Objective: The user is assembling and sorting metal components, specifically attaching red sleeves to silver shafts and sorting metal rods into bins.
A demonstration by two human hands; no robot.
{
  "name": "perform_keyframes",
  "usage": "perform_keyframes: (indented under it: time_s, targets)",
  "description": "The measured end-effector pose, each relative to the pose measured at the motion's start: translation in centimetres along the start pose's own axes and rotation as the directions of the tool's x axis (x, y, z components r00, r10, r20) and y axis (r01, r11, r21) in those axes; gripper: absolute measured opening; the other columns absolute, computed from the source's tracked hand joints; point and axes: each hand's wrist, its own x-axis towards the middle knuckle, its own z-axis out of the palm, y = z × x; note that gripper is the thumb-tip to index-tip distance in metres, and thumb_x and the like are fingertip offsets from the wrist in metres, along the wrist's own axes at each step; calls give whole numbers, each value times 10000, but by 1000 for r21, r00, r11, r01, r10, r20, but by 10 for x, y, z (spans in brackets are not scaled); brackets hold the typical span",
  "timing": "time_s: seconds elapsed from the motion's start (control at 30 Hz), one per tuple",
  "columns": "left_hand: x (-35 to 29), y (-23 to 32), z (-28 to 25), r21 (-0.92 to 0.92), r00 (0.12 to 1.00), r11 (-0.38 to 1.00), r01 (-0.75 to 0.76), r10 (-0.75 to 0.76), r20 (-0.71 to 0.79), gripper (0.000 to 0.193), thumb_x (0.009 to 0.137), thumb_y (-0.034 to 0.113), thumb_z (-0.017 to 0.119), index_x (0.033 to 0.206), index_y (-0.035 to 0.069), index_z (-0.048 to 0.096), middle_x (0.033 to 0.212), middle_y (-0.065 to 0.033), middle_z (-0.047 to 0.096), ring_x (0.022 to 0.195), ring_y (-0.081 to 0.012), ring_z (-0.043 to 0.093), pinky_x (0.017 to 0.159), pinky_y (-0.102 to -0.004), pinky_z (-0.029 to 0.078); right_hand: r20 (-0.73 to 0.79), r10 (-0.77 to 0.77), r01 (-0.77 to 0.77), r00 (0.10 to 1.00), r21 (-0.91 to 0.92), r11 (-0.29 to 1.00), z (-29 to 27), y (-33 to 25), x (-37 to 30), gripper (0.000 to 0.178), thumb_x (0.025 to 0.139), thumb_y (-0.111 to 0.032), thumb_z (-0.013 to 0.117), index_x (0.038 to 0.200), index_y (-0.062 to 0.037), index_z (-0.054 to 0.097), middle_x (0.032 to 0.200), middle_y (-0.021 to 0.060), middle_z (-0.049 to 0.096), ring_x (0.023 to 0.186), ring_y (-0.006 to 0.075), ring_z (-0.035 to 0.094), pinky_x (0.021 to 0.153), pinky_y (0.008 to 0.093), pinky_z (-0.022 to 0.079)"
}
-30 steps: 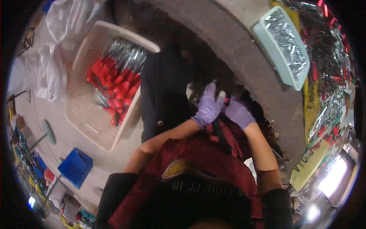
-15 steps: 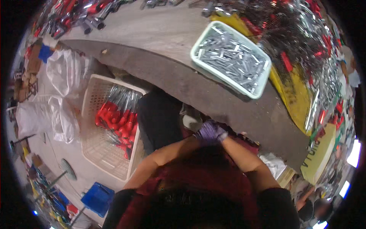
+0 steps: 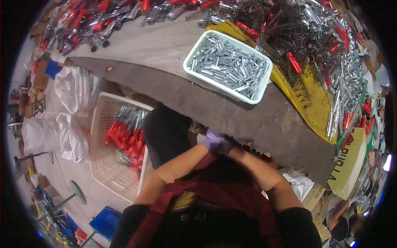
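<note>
Worker at a bench, seen from the head. The broad worktable (image 3: 169, 80) curves across the scene, its near edge lying just beyond the hands. A maroon apron (image 3: 215, 194) covers the worker's front. Left of the worker's dark-trousered leg stands a pale slatted basket (image 3: 108, 165), with white sacks (image 3: 72, 136) beyond its far-left side. On the table's right part, a yellow sheet (image 3: 317, 120) lies beneath mixed parts; just left of it rests a pale green tub (image 3: 219, 86). The left hand (image 3: 213, 139) and right hand (image 3: 225, 146), in lavender gloves, meet low before the apron, near the table edge. The left appears curled against the right; the right's fingers are hidden and blurred, and whether either grips an object cannot be told. Red-handled tools (image 3: 128, 134) fill part of the basket. Coiled springs (image 3: 285, 41) crowd the sheet; short silver pieces (image 3: 231, 62) fill the tub.
</note>
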Motion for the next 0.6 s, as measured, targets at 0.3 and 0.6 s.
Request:
perform_keyframes:
  time_s: [0.3, 0.6]
  targets:
    - [-18, -25, -34, -383, 982, 905, 185, -185, 37, 422, 726, 317, 559, 1021, 17, 568, 1035, -203, 558, 933, -295, 570, 769, -354, 464, 448, 296, 36, 844, -596, 802, -142, -183, -17, 333, 732, -196, 530, 1042, -76, 515, 725, 105, 571, 603, 264, 578, 559, 360, 481]
    - [-139, 37, -185, -362, 720, -629, -688, -654, -233, 111, 769, 228, 586, 758, 148, 510, 528, 10, 401, 489, -164, 463, 599, -433, 493, 672, 455, -10, 584, 567, -824, -97, -191, -65, 362, 813, -359, 512, 980, -42, 455, 673, -3, 438, 530, 75, 417, 488, 227, 408]
